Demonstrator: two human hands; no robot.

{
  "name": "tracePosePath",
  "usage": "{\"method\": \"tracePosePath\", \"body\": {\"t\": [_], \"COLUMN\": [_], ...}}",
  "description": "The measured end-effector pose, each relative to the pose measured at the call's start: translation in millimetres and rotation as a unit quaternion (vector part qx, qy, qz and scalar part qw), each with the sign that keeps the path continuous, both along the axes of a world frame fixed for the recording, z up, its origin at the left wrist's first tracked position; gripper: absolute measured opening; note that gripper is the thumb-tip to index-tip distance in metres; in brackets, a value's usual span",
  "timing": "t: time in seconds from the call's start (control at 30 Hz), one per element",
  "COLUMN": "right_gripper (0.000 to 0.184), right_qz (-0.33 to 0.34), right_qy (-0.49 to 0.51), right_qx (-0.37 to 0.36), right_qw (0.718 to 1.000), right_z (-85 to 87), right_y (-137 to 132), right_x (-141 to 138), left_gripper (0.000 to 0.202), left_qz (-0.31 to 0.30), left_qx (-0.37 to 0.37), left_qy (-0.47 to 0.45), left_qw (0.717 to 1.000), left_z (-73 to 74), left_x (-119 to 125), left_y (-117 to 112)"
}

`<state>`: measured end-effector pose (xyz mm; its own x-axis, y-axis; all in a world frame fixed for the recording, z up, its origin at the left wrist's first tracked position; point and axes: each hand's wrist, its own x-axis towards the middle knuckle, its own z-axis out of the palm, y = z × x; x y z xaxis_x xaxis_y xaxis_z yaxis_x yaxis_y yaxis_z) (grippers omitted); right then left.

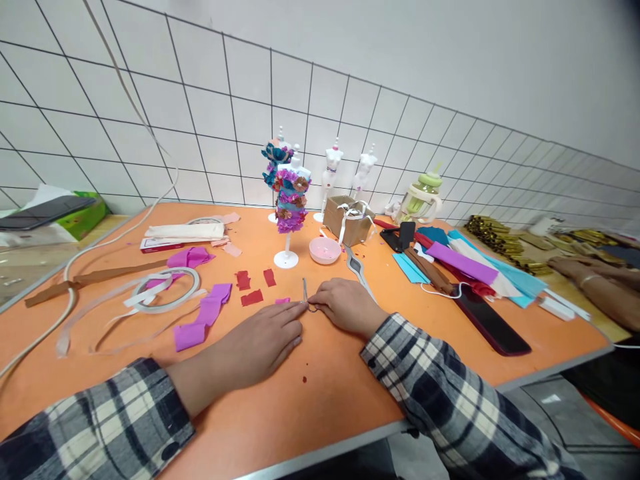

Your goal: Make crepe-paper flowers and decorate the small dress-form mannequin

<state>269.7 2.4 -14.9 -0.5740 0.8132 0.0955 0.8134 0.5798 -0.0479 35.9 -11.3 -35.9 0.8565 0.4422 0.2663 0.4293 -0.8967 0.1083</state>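
Note:
My left hand [270, 337] lies palm down on the orange table, fingers stretched out, its index fingertip touching or close beside a small pair of scissors [305, 288]. My right hand [345, 303] has its fingers pinched together at the scissors' handle end. One thin metal blade part points away from me, and a loop shows under my right fingertips. Just past my left fingers is a small purple scrap [283, 301]. Farther off lie red crepe paper pieces [251, 298]. A purple crepe strip [205, 317] rests left of my left hand.
A pink bowl [325, 252], a flower-covered dress form [293, 200] and a cardboard box [349, 220] stand behind my hands. A ribbon roll [195, 291] lies at left. Crepe bundles [463, 262] and a phone [493, 320] are at right, near another person's hands [580, 270].

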Motion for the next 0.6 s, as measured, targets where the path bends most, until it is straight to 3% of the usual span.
{"method": "tracePosePath", "body": {"t": [0.17, 0.33, 0.47, 0.6], "right_gripper": [0.026, 0.017, 0.021, 0.017], "right_qz": [-0.012, -0.048, -0.053, -0.018], "right_qy": [0.014, 0.057, 0.195, 0.343], "right_qx": [-0.017, 0.001, 0.028, -0.067], "right_qw": [1.0, 0.997, 0.979, 0.937], "right_z": [2.7, 2.6, 3.0, 4.2], "right_y": [-2, -5, -7, -12], "right_x": [-1, -1, 0, -9], "left_gripper": [0.026, 0.025, 0.025, 0.025], "left_qz": [0.016, 0.04, 0.082, 0.142], "left_qx": [-0.02, -0.016, -0.007, 0.015], "left_qy": [-0.02, -0.008, -0.05, -0.092], "left_qw": [0.999, 0.999, 0.995, 0.985], "left_z": [-8.4, -1.2, 11.1, 18.0], "left_x": [-3, -2, -2, -3], "left_y": [4, 2, 1, 2]}}
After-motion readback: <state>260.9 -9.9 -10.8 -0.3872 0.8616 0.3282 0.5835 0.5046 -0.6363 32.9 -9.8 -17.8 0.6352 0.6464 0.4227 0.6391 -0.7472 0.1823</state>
